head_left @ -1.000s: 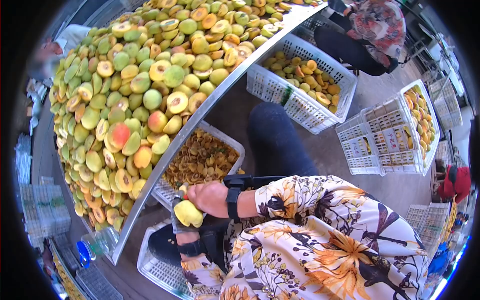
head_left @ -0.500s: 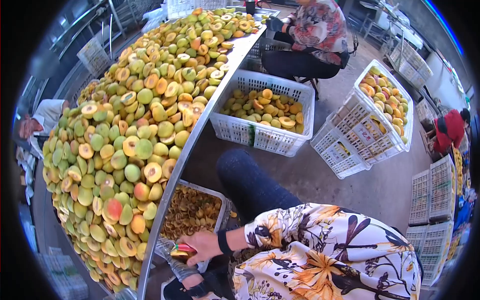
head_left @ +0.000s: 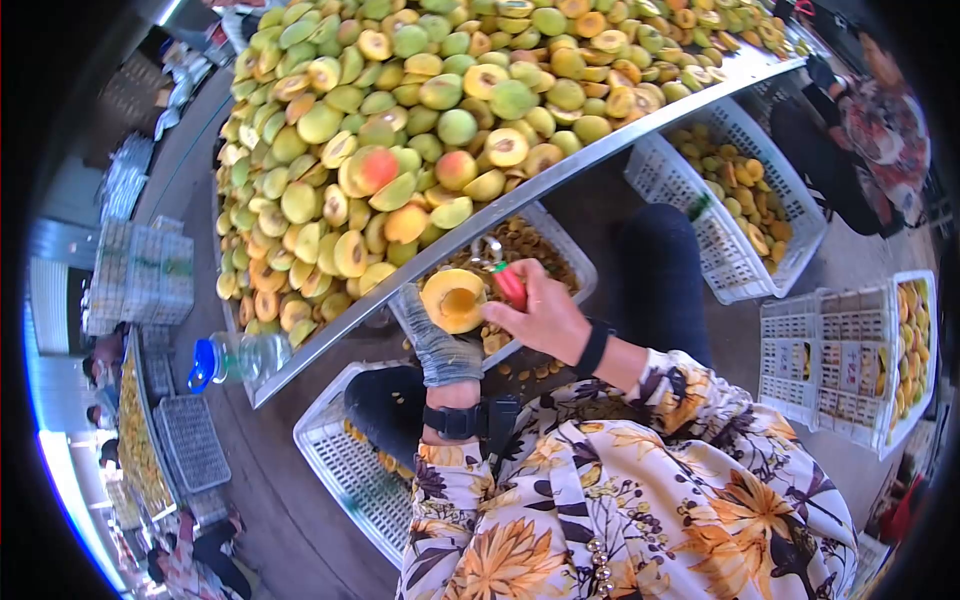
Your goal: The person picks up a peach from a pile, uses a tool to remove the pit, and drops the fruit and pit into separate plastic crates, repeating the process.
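Observation:
My left hand, in a grey glove, holds a yellow peach half with its cut face up and a round hollow in the middle. Beside it, my bare right hand grips a pitting spoon with a red handle, a green collar and a metal loop end pointing away from me. The loop is apart from the fruit's hollow. Both hands are over a crate of brown pits and scraps, next to the metal table's edge.
Halved peaches are heaped on the table. A clear bottle with a blue cap stands at its near corner. A white crate is by my leg. Crates of fruit and stacked crates stand right, near a seated co-worker.
My view has swung left. Both hands have come up from low beside the table edge, and the peach half's hollow and the tool's loop now show.

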The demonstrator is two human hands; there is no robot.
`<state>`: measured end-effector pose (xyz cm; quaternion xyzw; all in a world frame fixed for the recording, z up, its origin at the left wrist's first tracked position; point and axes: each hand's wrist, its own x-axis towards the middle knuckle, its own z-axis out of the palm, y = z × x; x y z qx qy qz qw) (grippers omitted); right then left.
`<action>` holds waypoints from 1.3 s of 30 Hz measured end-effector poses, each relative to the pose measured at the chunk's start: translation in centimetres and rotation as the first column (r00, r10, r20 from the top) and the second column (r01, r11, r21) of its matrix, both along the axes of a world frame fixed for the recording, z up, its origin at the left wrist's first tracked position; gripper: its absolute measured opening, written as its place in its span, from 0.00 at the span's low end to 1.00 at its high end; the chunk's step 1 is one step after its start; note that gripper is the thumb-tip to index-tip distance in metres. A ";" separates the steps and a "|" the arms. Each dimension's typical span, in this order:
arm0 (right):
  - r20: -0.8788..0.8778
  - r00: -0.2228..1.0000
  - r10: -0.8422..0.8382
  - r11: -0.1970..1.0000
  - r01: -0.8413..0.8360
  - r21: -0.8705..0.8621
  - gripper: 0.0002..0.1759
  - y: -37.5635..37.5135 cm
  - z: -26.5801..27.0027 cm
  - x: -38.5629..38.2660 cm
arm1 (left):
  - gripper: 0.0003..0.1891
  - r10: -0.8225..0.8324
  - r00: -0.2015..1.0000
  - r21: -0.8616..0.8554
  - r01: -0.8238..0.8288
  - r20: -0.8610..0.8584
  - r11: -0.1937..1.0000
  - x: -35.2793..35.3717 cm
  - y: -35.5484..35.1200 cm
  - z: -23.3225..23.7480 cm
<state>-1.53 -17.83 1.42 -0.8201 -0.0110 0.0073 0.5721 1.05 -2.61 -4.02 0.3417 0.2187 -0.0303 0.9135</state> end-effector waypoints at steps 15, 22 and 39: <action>-0.039 0.980 0.195 0.981 -0.195 0.013 0.20 0.8 0.2 -1.9 | 0.23 0.046 0.998 0.103 -0.050 0.036 0.993 -0.1 -0.8 0.6; -0.019 0.993 0.119 0.992 -0.120 -0.049 0.13 2.0 0.3 -2.2 | 0.22 0.007 0.980 0.415 -0.090 0.198 0.905 -0.8 -1.6 0.6; -0.109 0.950 0.292 0.951 -0.300 -0.069 0.11 2.7 -1.2 -2.7 | 0.19 -0.015 0.980 0.295 -0.045 0.199 0.954 -0.9 -0.1 1.3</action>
